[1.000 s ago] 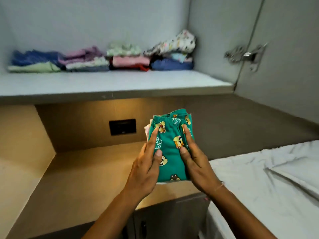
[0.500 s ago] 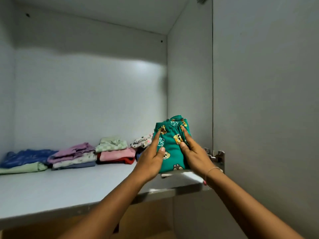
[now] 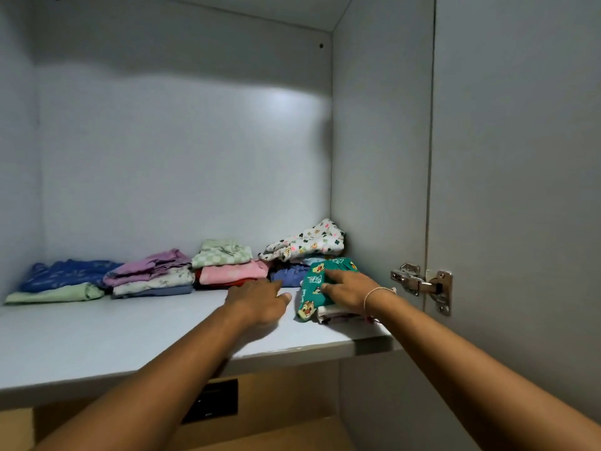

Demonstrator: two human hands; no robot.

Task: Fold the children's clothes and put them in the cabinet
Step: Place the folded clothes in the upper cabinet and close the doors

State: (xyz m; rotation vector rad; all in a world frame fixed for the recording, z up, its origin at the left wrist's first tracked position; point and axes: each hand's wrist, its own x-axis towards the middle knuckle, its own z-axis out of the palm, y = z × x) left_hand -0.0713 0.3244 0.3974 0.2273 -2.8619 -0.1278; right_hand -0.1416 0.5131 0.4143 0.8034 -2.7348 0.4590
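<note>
A folded bundle of green children's clothes (image 3: 311,289) with cartoon animal prints lies on the grey cabinet shelf (image 3: 130,340), near its right front corner, with a white layer under it. My right hand (image 3: 349,288) lies on top of the bundle, fingers spread over it, holding it down. My left hand (image 3: 257,299) rests on the shelf just left of the bundle, apart from it and holding nothing.
Several folded stacks line the shelf's back: blue and pale green (image 3: 61,279), purple (image 3: 151,271), checked green over pink (image 3: 227,265), white floral over blue (image 3: 305,244). The open cabinet door with its metal hinge (image 3: 422,284) stands at the right.
The green bundle went from being held upright in both hands at the shelf edge to lying on the shelf. My left hand has let go and moved left.
</note>
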